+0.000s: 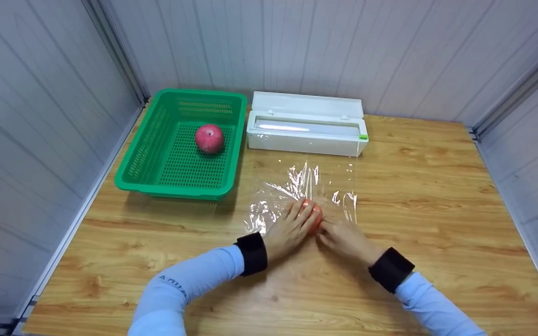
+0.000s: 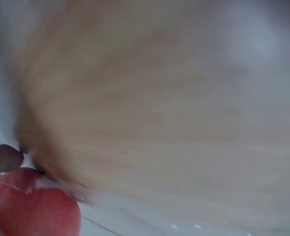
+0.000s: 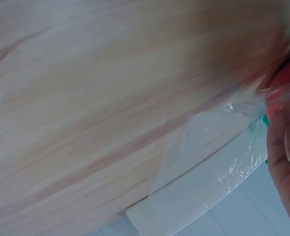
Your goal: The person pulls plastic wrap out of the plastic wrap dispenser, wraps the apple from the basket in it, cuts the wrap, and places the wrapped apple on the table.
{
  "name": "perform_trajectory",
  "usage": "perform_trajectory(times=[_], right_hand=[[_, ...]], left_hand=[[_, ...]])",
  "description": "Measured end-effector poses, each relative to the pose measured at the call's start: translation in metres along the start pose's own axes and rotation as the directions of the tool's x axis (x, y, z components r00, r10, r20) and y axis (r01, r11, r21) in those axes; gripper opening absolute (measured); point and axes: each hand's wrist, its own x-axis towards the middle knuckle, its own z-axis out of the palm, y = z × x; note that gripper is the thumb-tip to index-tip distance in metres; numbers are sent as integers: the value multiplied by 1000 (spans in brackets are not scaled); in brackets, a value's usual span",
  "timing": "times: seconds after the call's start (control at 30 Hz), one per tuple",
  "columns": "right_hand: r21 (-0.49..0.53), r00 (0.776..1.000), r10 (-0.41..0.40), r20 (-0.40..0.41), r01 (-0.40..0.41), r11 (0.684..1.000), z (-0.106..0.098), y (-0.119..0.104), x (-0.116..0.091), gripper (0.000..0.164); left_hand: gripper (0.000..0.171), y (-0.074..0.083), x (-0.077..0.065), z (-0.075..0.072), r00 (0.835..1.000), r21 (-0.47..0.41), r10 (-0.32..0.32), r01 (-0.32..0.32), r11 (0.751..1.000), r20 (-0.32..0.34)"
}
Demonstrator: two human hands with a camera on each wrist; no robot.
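Note:
A red apple (image 1: 315,218) sits at the near end of a sheet of clear plastic wrap (image 1: 307,179), which stretches back to a white box. My left hand (image 1: 291,228) lies over the apple's left side and top, its spread fingers curved round it. Close against the right side is my right hand (image 1: 346,239), fingers bent and pinching the wrap beside the fruit. The left wrist view shows the apple (image 2: 39,209) with film on its upper part. In the right wrist view, film crosses the apple (image 3: 284,83) above the right fingers (image 3: 278,152).
The white wrap box (image 1: 304,145) stands at the back with its lid up and a roll inside. Left of it, a green basket (image 1: 122,179) holds another apple (image 1: 209,138). Pale panel walls (image 1: 526,116) enclose the wooden table (image 1: 437,210) at the back and sides.

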Motion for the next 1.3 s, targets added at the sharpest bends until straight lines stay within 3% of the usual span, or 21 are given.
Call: perform_trajectory(times=[0.07, 0.23, 0.33, 0.43, 0.53, 0.63, 0.73, 0.83, 0.9, 1.07, 1.13, 1.17, 1.23, 1.3], right_hand=[[-2, 1000, 4, 3, -4, 1000, -3, 1, 2, 10], [55, 999, 31, 29, -33, 998, -11, 1, 3, 5], [80, 998, 40, 48, -44, 996, -14, 1, 4, 6], [99, 996, 47, 78, -55, 994, -16, 2, 5, 7], [146, 995, 49, 91, -62, 987, -20, 4, 6, 7], [196, 998, 22, 51, -32, 980, -22, 7, 10, 7], [220, 1000, -26, -17, 29, 975, -23, 11, 16, 10], [187, 996, -57, -75, 70, 980, -23, 14, 22, 14], [177, 995, -41, -86, 56, 983, -25, 15, 25, 15], [189, 998, 55, -42, -46, 981, -32, 18, 30, 10], [198, 996, 82, -29, -75, 977, -35, 20, 31, 8], [193, 996, 88, -32, -80, 978, -36, 21, 32, 8], [172, 994, 99, -51, -89, 981, -36, 23, 33, 9], [140, 991, 98, -95, -84, 987, -35, 24, 34, 10]], left_hand=[[52, -4, 2, 0, 1000, 12, 21, -21, 1000, -9], [48, -17, 7, -4, 997, -59, 73, -74, 995, -25], [50, -26, 10, -7, 994, -169, 106, -110, 980, -31], [54, -34, 14, -10, 993, -347, 107, -117, 930, -50], [61, -42, 21, -13, 994, -521, 102, -103, 847, -30], [66, -51, 30, -15, 991, -633, 125, -69, 771, 44], [68, -59, 40, -17, 981, -707, 132, 8, 707, 144], [66, -66, 46, -16, 967, -784, 123, 104, 612, 225], [61, -71, 49, -14, 959, -837, 116, 164, 522, 260], [52, -83, 52, -5, 939, -919, 105, 291, 267, 328], [51, -88, 55, -2, 930, -925, 107, 327, 194, 351], [51, -90, 57, 0, 925, -924, 105, 346, 164, 366], [50, -93, 60, 1, 914, -916, 101, 381, 128, 394], [49, -95, 62, 3, 906, -908, 90, 404, 113, 414]])
